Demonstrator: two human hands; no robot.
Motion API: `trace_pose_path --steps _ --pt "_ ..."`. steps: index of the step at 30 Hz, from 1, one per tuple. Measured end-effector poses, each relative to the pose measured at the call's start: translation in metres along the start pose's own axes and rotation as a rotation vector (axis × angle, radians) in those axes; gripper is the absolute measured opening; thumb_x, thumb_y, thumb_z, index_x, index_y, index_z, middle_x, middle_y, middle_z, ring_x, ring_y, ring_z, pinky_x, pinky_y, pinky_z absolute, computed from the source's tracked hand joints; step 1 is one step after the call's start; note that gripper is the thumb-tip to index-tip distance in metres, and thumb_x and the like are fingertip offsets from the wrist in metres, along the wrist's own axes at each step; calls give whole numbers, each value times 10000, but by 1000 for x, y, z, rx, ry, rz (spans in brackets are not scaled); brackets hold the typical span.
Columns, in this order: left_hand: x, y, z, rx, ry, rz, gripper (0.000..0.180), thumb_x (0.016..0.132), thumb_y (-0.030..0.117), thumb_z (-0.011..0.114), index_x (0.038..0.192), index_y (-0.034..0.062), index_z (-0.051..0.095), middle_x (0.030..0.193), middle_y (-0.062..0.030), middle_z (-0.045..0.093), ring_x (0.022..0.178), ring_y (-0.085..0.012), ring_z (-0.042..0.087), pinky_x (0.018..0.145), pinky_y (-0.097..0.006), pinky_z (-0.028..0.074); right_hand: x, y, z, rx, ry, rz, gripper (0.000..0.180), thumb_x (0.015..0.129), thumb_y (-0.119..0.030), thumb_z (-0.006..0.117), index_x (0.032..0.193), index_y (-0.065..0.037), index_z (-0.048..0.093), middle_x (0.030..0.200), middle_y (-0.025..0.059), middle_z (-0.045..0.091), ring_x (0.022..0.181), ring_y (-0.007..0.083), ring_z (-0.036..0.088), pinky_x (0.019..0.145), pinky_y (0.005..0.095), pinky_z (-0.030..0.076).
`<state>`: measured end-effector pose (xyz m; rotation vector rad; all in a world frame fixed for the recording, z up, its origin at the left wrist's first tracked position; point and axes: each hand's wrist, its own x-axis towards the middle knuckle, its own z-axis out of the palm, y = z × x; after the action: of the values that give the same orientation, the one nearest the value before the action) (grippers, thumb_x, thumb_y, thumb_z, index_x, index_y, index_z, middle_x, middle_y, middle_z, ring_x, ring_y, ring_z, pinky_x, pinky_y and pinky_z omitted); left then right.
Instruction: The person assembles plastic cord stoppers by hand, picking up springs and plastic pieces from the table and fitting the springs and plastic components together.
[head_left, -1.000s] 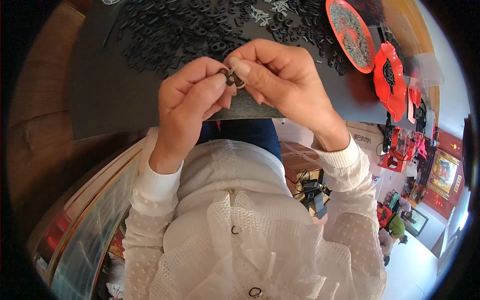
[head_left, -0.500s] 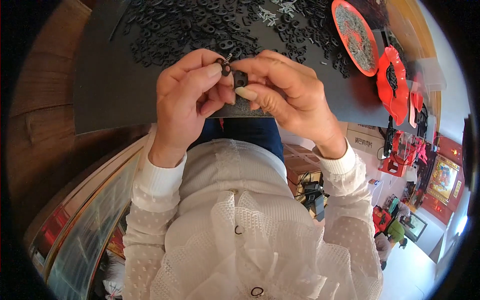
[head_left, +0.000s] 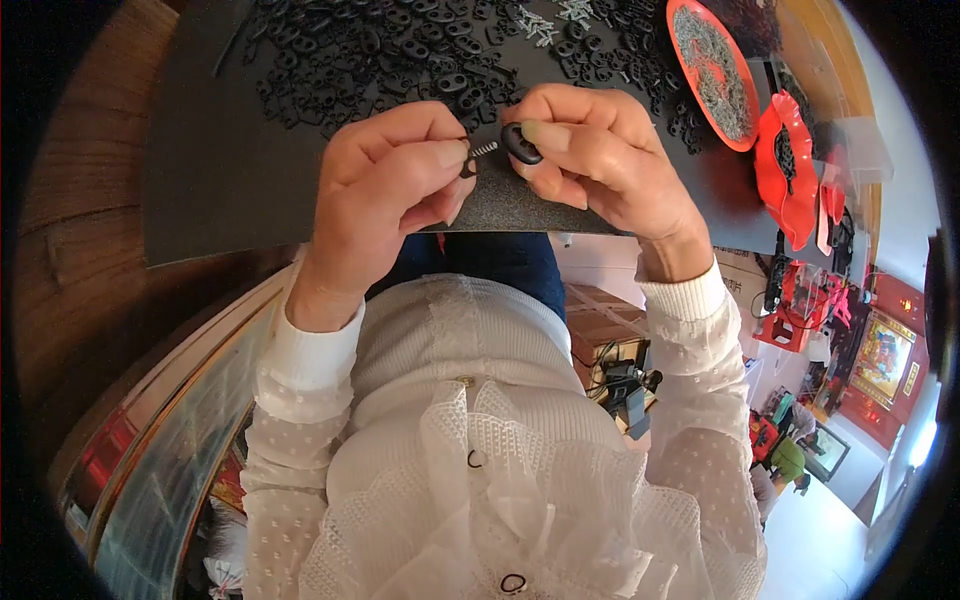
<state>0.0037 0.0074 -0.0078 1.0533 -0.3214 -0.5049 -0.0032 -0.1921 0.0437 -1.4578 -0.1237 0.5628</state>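
Note:
Above the near edge of the dark table, my left hand (head_left: 390, 190) pinches a small black plastic piece (head_left: 468, 165). A thin metal spring (head_left: 485, 150) sticks out from that piece and points right. Across a small gap, my right hand (head_left: 610, 160) holds a rounded black cord lock shell (head_left: 521, 144) between thumb and fingers, tilted toward the spring. Spring and shell are apart. Part of the left piece is hidden behind my fingertips.
Many black plastic parts (head_left: 340, 60) lie spread over the far side of the table (head_left: 220, 180). Small metal springs (head_left: 537, 28) sit in a pile among them. At the right stand a red tray (head_left: 745, 140) of springs and a red wavy-rimmed dish (head_left: 795, 215) with dark parts.
My hands have moved apart. The cord lock shell has turned in my right hand and shifted right. The spring on the left piece has swung from pointing upward to pointing right.

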Motion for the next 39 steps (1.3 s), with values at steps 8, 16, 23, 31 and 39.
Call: trace_pose_path --steps 8,16,23,31,39 --pt "-2 4 10 17 19 -21 151 855 82 514 720 22 546 591 18 487 522 -30 400 460 -199 293 0 -2 -7 -99 -60 -21 141 857 -103 511 812 2 594 612 -15 506 518 22 396 476 184 303" --pt "-3 4 15 99 68 -5 170 858 71 500 700 18 534 589 26 482 537 -30 401 479 -213 312 -6 -4 -2 -167 96 4 185 888 -164 563 811 -13 636 613 -25 538 522 7 405 463 180 295" --pt "-3 2 16 156 86 3 166 852 77 484 705 18 534 599 24 485 543 -32 402 484 -215 313 -6 -6 -1 -250 107 -33 174 876 -157 581 811 -9 646 628 -18 557 542 10 429 477 185 314" --pt "-3 3 16 209 86 -35 161 844 93 483 706 28 534 602 33 475 551 -26 394 485 -216 307 -8 -5 0 -257 136 -78 160 867 -131 587 807 5 644 633 -16 561 587 26 487 511 191 355" --pt "-2 4 16 220 17 -11 144 866 82 480 747 25 537 627 46 469 571 -20 381 503 -205 306 -6 -9 2 -337 54 -38 175 878 -128 568 776 9 606 626 -34 522 591 23 445 499 207 338"
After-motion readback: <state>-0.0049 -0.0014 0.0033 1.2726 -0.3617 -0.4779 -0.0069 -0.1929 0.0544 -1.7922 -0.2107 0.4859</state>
